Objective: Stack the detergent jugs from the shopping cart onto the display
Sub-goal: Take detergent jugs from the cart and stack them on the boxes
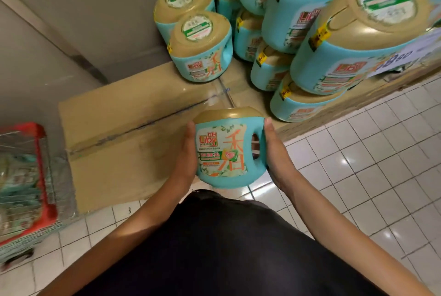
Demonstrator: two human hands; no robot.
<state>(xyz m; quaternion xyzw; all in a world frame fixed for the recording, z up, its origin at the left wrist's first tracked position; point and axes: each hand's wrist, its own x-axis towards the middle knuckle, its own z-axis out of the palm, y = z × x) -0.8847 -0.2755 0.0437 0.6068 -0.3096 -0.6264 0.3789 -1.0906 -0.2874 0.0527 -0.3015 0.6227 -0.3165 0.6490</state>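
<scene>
Teal jug [230,150] clamped between my left hand [187,154] and right hand [276,152]; display [310,40] upper right well stocked; cart [26,183] at left has more.

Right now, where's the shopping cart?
Head view, far left edge: the shopping cart stands on the tiled floor, left of the cardboard base, well apart from the held jug.
</scene>
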